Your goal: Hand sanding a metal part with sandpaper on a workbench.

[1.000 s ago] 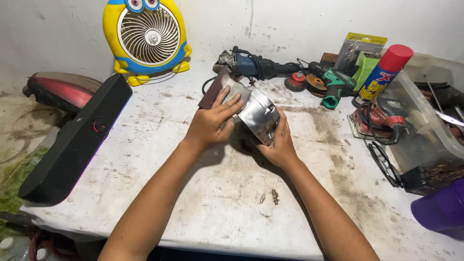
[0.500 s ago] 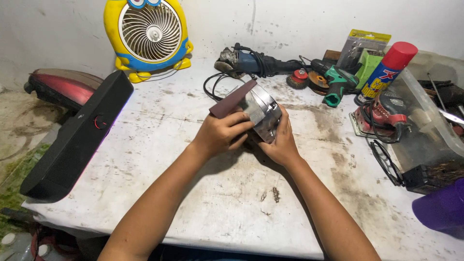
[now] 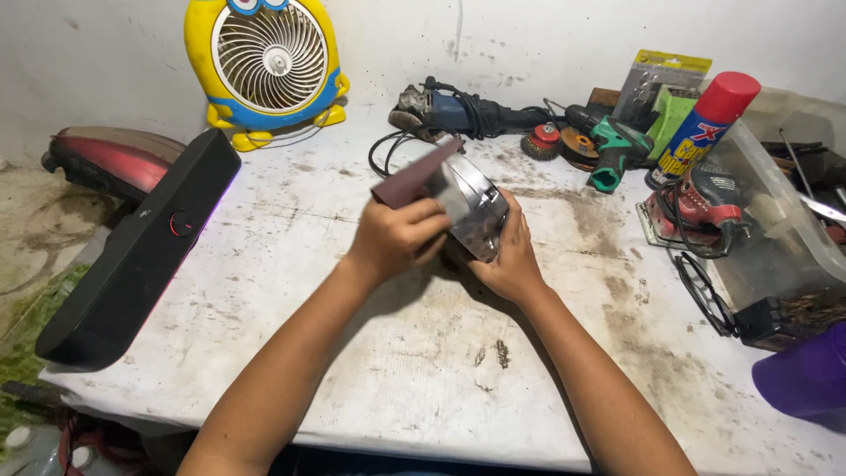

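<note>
over the table (image 3: 264, 264), both hands grip a shiny metal part (image 3: 476, 207), long axis tilted up-left.

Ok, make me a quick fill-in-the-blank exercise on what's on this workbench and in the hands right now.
1. The left hand presses a dark sheet of ____ against the shiny metal part.
2. The right hand cups that part from ____.
3. The fan by the wall has a ____ body.
4. The spray can on the right has a ____ cap.

Missing words: sandpaper; below; yellow; red
</note>
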